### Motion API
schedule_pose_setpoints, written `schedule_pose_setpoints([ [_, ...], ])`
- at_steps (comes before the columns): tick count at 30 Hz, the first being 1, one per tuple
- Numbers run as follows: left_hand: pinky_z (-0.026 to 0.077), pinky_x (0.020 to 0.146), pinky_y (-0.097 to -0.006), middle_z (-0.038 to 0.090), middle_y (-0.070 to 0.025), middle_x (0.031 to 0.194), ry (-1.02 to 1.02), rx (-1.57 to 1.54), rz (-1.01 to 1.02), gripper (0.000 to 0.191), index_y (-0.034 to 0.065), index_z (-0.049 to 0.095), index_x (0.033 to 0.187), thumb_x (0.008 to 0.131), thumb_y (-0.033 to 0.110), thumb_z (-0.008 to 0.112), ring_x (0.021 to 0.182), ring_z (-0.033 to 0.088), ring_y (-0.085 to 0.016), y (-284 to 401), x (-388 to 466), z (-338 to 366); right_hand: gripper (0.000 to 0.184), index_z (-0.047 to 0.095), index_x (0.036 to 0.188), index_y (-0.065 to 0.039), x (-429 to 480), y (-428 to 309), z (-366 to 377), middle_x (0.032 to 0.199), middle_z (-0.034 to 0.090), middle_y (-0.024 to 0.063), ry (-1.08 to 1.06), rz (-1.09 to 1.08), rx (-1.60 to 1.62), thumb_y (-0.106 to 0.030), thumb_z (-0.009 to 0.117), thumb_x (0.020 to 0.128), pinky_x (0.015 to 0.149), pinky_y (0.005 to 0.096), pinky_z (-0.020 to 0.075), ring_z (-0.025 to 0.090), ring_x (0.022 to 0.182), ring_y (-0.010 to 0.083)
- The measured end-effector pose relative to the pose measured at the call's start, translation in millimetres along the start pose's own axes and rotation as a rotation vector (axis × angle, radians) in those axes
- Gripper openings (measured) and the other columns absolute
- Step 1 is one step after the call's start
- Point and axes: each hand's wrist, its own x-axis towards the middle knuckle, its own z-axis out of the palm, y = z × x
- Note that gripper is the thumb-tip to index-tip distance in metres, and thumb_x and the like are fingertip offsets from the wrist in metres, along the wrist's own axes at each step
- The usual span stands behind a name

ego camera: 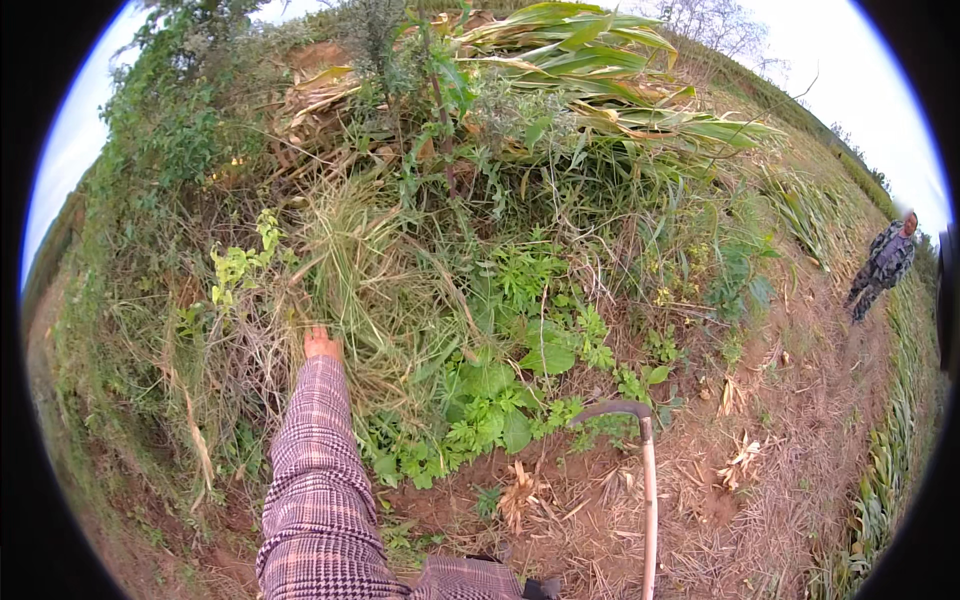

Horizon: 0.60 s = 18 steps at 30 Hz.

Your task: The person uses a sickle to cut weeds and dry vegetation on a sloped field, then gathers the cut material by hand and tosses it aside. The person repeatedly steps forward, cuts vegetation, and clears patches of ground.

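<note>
My left hand (322,345), below a plaid sleeve, reaches forward against a clump of long, partly dried grass (356,277). The fingers are lost among the stems, so I cannot see whether they close on any. To the right, a sickle (649,480) stands near upright, its curved dark blade pointing left over leafy weeds and its pale wooden handle running out of the bottom edge. My right hand is out of view; only part of a second plaid sleeve (465,577) shows at the bottom. Broad-leaved green weeds (487,390) grow between the grass and the sickle.
Cut corn stalks (585,67) lie heaped on the bank above. Tall bushes (172,142) rise at the left. Corn stubble (517,495) pokes from the reddish soil. A person (885,262) in camouflage clothing stands at the far right, near a row of laid stalks (877,480).
</note>
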Motion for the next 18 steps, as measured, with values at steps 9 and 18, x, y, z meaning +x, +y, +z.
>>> schedule_pose_setpoints([
  [9, 0.021, 0.113, -0.0449, 0.018, -0.0188, 0.15, 0.008, -0.549, 0.173, 0.064, 0.0223, 0.037, 0.141, 0.082, 0.034, 0.061, 0.134, 0.03, -0.035, 24.4, -72.1, 47.8, 0.041, 0.056, 0.119, -0.001, 120.1, 19.9, 34.7, 0.1, 0.064, 0.0195, 0.276, -0.528, -0.528, -0.03, 0.06, 0.089, 0.082, 0.0313, 0.0453, 0.058, 0.101, 0.023],
  [18, 0.049, 0.074, -0.0388, 0.057, -0.0076, 0.101, 0.771, -0.57, 0.266, 0.031, 0.0088, 0.06, 0.084, 0.067, 0.032, 0.073, 0.094, 0.056, -0.025, 74.9, -45.5, 49.2, 0.014, 0.043, 0.09, -0.008, 148.4, -81.4, 74.4, 0.057, 0.042, -0.0044, -0.096, -0.345, 0.262, -0.019, 0.052, 0.094, 0.038, 0.0219, 0.0325, 0.039, 0.043, 0.0048],
])
